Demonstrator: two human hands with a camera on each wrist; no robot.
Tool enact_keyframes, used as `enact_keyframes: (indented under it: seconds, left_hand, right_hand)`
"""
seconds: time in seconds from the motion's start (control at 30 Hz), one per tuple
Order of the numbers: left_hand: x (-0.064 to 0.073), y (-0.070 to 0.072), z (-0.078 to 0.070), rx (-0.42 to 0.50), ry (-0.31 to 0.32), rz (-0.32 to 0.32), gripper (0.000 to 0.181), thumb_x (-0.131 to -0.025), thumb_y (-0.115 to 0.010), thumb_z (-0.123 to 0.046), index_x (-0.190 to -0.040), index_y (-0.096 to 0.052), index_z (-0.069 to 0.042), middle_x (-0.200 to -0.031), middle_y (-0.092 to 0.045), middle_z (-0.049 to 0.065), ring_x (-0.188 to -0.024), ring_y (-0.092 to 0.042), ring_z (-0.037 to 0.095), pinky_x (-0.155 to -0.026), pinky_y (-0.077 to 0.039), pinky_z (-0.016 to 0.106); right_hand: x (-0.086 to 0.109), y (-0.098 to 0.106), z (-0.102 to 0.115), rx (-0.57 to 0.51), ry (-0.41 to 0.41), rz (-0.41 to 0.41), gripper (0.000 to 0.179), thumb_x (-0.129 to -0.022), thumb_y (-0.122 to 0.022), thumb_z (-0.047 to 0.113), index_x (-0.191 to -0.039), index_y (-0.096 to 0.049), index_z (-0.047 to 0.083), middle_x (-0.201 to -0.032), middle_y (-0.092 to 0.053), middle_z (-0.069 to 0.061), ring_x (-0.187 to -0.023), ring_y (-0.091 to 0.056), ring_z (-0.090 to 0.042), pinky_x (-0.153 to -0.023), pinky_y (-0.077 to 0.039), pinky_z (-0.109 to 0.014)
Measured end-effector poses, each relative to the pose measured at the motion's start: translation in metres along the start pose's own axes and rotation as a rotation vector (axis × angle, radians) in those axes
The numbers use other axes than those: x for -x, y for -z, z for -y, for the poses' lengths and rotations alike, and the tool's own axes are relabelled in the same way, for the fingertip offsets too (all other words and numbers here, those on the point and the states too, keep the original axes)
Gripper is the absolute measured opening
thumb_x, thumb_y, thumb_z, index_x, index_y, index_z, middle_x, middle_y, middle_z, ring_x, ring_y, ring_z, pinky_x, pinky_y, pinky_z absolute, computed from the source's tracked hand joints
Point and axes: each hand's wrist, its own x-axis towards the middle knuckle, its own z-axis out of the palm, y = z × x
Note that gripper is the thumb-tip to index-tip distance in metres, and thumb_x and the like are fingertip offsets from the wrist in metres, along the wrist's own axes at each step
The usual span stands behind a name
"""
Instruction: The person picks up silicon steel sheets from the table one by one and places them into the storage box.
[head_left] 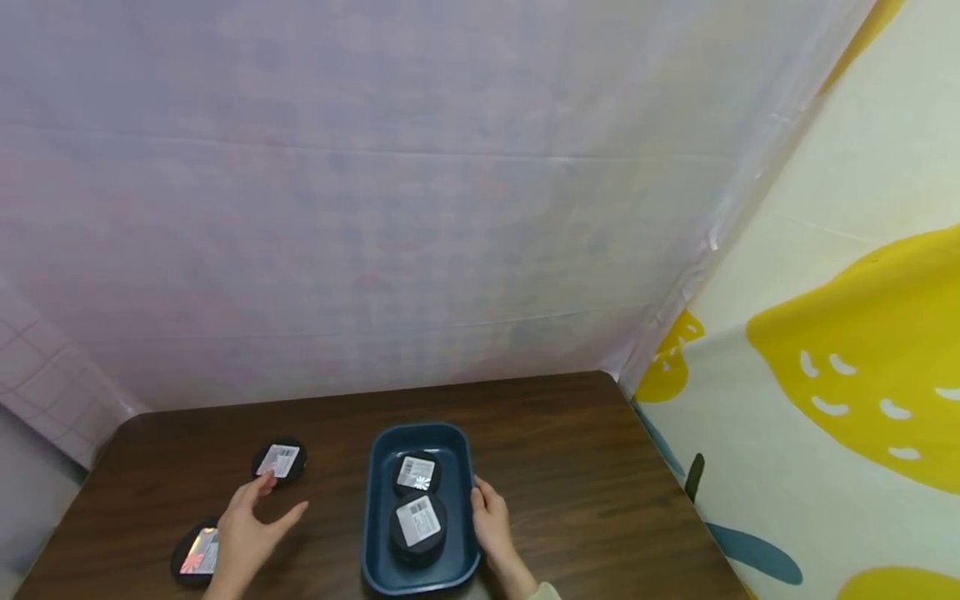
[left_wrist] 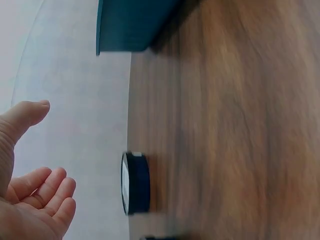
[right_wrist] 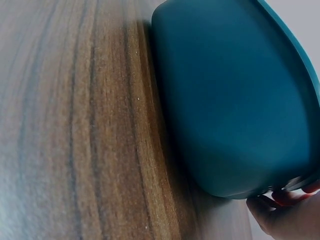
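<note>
My left hand [head_left: 251, 531] is over the left of the table, its thumb and fingers spread apart with nothing between them. Beyond its fingertips lies a flat round black item [head_left: 296, 467] with a white barcode label. In the left wrist view this black item [left_wrist: 137, 184] shows its thick side, below and to the right of the hand [left_wrist: 37, 200]. My right hand [head_left: 491, 523] grips the right edge of a dark blue tray [head_left: 377, 500]. Two more labelled black items [head_left: 417, 530] are inside the tray, the nearer one overlapping the farther.
Another round black item [head_left: 183, 557] with a shiny label lies at the left, partly behind my left wrist. The brown wooden table [head_left: 592, 500] ends at a pale cloth-covered wall [head_left: 360, 250]. A yellow-patterned cloth [head_left: 862, 333] hangs at the right.
</note>
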Motion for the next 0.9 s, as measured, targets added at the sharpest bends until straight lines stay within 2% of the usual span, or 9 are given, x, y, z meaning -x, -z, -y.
enact_keyframes:
  seconds: [0.1,0.23,0.4,0.6,0.77,0.9]
  left_hand:
    - [0.003,0.009,0.008,-0.014,0.043,0.02,0.066,-0.057,-0.086,-0.006,-0.113,-0.057,0.011,-0.106,-0.059,0.025,-0.095,-0.054,0.037,-0.079,-0.039,0.033]
    - [0.007,0.022,0.02,-0.038,0.135,0.037,0.069,-0.059,-0.085,-0.009,-0.116,-0.052,0.012,-0.111,-0.053,0.028,-0.104,-0.048,0.041,-0.084,-0.039,0.05]
    - [0.014,0.038,0.036,-0.072,0.318,0.054,0.075,-0.064,-0.082,-0.017,-0.124,-0.047,0.01,-0.12,-0.047,0.03,-0.115,-0.041,0.045,-0.092,-0.034,0.058]
    - [0.018,0.053,0.052,-0.114,0.548,0.143,0.087,-0.071,-0.079,-0.032,-0.133,-0.036,0.011,-0.132,-0.033,0.034,-0.121,-0.032,0.049,-0.098,-0.029,0.061]
    - [0.021,0.055,0.066,-0.16,0.627,0.157,0.094,-0.069,-0.079,-0.036,-0.135,-0.033,0.013,-0.132,-0.032,0.035,-0.122,-0.031,0.047,-0.099,-0.028,0.058]
    - [0.025,0.052,0.076,-0.214,0.641,0.192,0.099,-0.068,-0.078,-0.04,-0.134,-0.029,0.015,-0.129,-0.032,0.036,-0.122,-0.028,0.048,-0.1,-0.027,0.059]
  right_hand:
    - [-0.004,-0.001,-0.015,0.006,0.0,-0.002,0.029,-0.094,-0.045,-0.003,-0.118,-0.055,-0.016,-0.119,-0.057,-0.03,-0.114,-0.052,-0.042,-0.098,-0.039,-0.054]
    - [-0.009,-0.004,-0.032,0.024,0.003,-0.011,0.029,-0.095,-0.048,0.002,-0.119,-0.056,-0.012,-0.119,-0.059,-0.026,-0.115,-0.053,-0.037,-0.098,-0.04,-0.05]
    - [-0.011,-0.004,-0.037,0.03,0.018,-0.018,0.03,-0.094,-0.049,0.003,-0.119,-0.057,-0.011,-0.119,-0.059,-0.025,-0.114,-0.053,-0.038,-0.098,-0.04,-0.051]
    - [-0.012,-0.004,-0.038,0.048,0.018,-0.023,0.029,-0.094,-0.049,0.003,-0.118,-0.058,-0.011,-0.118,-0.06,-0.024,-0.113,-0.054,-0.037,-0.097,-0.041,-0.05]
    - [-0.011,-0.004,-0.038,0.046,0.021,-0.024,0.029,-0.094,-0.048,0.002,-0.118,-0.058,-0.011,-0.118,-0.061,-0.024,-0.113,-0.054,-0.036,-0.097,-0.041,-0.049]
    - [-0.011,-0.004,-0.037,0.048,0.034,-0.024,0.028,-0.094,-0.048,0.002,-0.117,-0.058,-0.011,-0.117,-0.061,-0.025,-0.112,-0.055,-0.037,-0.096,-0.042,-0.049]
